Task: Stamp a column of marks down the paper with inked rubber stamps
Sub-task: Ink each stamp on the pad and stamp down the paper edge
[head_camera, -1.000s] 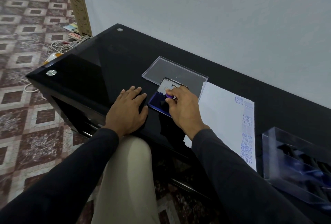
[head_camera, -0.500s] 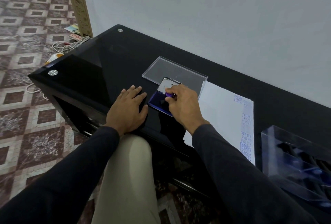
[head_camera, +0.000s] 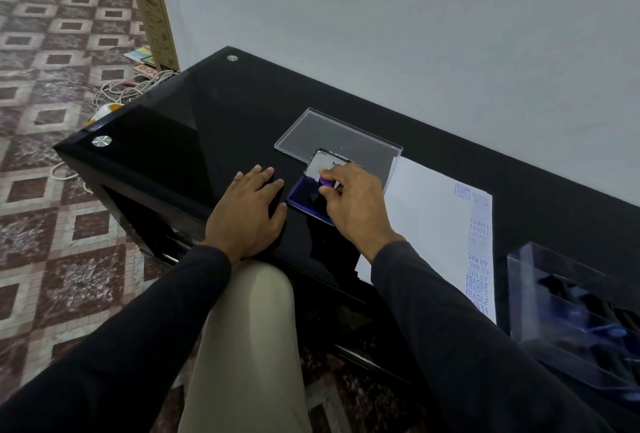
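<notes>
Head view. Black glass table [head_camera: 214, 127] set against a pale wall, two round metal fittings on its left corners.

Left hand [head_camera: 247, 212]: flat on the glass near the front edge, fingers spread and straight, holding nothing. It lies just beside the ink pad [head_camera: 306, 195], at its left side.

Right hand [head_camera: 356, 205]: fingers curled, pinching a purple stamp [head_camera: 327, 182] from above. The stamp is over the dark blue pad surface; whether its face touches the ink cannot be told, as the fingers cover it.

Ink pad: open, hinged lid [head_camera: 323, 164] raised at the far side, white label inside the lid partly hidden by the right hand. Behind it a clear tray [head_camera: 322, 131] lies flat on the table.

Paper [head_camera: 429, 214]: white sheet on the table right of the pad, its left part under the right wrist. A column of blue marks [head_camera: 479, 256] runs down the right margin; SAMPLE, AIR MAIL and FRAGILE are legible, others blurred.

Clear box [head_camera: 554, 280] at far right, near the paper, holding dark and blue items, indistinct.

Floor: patterned tiles, white cables [head_camera: 121, 91] beside the table's left end
</notes>
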A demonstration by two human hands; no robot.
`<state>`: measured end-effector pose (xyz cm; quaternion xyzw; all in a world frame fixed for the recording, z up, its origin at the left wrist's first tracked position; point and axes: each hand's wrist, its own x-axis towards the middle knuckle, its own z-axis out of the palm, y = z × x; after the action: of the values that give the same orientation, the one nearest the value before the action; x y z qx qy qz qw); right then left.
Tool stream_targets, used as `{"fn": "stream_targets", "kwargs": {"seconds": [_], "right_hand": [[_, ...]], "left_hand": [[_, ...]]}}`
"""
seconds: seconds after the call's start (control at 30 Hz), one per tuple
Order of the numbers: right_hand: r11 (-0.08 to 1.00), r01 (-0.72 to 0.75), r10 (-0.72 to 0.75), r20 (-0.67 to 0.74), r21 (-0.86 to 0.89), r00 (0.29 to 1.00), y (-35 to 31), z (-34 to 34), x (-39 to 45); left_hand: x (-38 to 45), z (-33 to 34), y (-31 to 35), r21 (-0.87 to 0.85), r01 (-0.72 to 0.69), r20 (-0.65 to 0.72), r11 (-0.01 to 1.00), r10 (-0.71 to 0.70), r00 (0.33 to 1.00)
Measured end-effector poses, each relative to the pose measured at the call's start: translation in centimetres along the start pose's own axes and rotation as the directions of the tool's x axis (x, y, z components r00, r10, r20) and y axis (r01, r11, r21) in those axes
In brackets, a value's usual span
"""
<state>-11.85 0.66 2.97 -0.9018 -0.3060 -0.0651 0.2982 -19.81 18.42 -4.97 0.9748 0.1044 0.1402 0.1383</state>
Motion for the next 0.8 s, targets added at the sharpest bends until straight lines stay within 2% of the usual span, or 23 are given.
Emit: {"fn": "stream_targets", "kwargs": {"seconds": [0.8], "right_hand": [[1.000, -0.001, 0.002, -0.015, 0.009, 1.000, -0.36, -0.35, 0.08]], "left_hand": [[-0.05, -0.17, 0.17, -0.005, 0.011, 0.005, 1.000, -0.011, 1.000]]}}
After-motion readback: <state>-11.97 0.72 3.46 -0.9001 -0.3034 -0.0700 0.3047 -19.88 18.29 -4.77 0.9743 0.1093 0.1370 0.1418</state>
